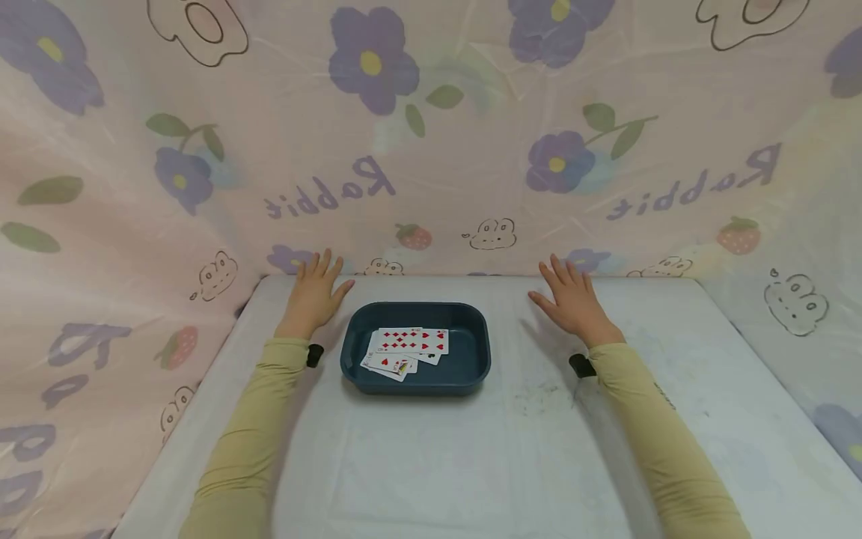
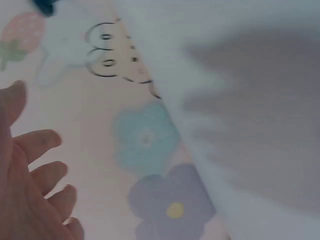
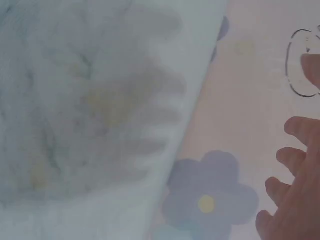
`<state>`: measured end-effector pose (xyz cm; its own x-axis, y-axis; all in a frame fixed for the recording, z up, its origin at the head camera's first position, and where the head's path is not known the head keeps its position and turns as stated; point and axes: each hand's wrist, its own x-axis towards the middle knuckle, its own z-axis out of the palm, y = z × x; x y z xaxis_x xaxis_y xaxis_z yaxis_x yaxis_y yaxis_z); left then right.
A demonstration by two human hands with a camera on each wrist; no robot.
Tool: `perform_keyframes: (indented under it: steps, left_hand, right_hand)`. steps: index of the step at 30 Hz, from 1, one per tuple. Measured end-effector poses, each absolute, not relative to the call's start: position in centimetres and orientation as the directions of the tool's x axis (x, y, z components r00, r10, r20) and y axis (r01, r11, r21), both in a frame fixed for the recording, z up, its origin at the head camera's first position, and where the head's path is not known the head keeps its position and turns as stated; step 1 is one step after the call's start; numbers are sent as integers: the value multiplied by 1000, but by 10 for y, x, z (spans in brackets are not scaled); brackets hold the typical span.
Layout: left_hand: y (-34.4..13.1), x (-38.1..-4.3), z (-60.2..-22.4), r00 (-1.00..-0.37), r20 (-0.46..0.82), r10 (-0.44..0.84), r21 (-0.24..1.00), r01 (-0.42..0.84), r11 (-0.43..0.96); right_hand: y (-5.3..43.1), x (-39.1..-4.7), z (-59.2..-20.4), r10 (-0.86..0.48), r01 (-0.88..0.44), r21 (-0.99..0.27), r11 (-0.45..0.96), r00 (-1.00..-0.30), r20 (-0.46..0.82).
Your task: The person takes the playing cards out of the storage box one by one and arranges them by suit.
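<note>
In the head view a dark blue rectangular tray (image 1: 417, 383) sits on the white-covered table, with several playing cards (image 1: 412, 341) lying loosely overlapped in its left half. Red diamonds and hearts show on the upper cards; the lower ones are partly hidden. My left hand (image 1: 313, 296) is held beyond the tray's left end, fingers spread, holding nothing. On the other side my right hand (image 1: 571, 301) is likewise spread and holds nothing, farther from the tray. Both wrist views show the fingers apart, with hand shadows on the tabletop.
The white tabletop (image 1: 417, 464) runs back to a pink cloth wall (image 1: 458, 187) printed with flowers, rabbits and strawberries. Similar cloth hangs at the left and right sides. Dark marks (image 1: 539, 398) show on the table cover right of the tray.
</note>
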<state>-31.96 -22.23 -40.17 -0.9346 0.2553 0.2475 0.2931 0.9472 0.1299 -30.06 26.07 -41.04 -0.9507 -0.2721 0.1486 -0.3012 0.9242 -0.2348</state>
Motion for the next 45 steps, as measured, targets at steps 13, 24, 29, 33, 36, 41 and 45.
perform_keyframes:
  steps: [13,24,29,33,36,41,45]
  left_hand:
    - [-224,-296,-374,-946,183,267,466,323,824]
    - [-230,-274,-360,-936,187,299,592,350,726]
    - [-234,-261,-354,-950,155,272,664,304,683]
    - [-238,-251,-347,-959,119,257,693,266,670]
    - [-241,-245,-343,-961,87,262,717,243,653]
    - [-245,-239,-340,-956,24,292,809,190,556]
    - [-249,-234,-342,-951,-14,310,865,145,481]
  right_hand:
    - [248,-289,-385,-326,-359,-513,780,-932,157]
    - [234,-269,-358,-271,-210,-787,581,-961,56]
    - [227,-259,-345,-283,-123,-903,412,-959,1]
    - [221,-254,-337,-302,-79,-956,283,-953,-11]
    - [217,-250,-333,-316,-60,-978,202,-949,-7]
    - [208,-246,-328,-356,-43,-993,111,-935,0]
    - [198,-245,-326,-391,-10,-998,62,-920,-15]
